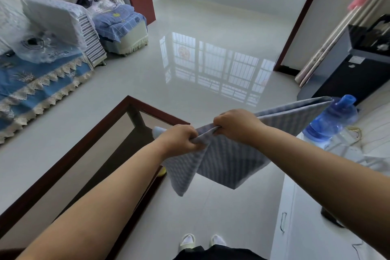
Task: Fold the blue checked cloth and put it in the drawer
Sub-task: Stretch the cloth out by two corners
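Fingers of left hand (179, 138) and right hand (236, 125) curled tight, each pinching the top edge of the blue checked cloth (221, 158), knuckles nearly touching, frame centre. Cloth hangs in air below them, one end trailing right. I judge it light, limp, non-slip; best held at corners. Glass-topped table (88, 137) lower left, water bottle (331, 120) right, white drawer front (283, 221) lower right; the bottle crowds the trailing end.

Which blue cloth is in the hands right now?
The blue checked cloth, hanging mid-air from the left hand and right hand. The lace-edged blue sofa cover and blue plaid cover lie on furniture.
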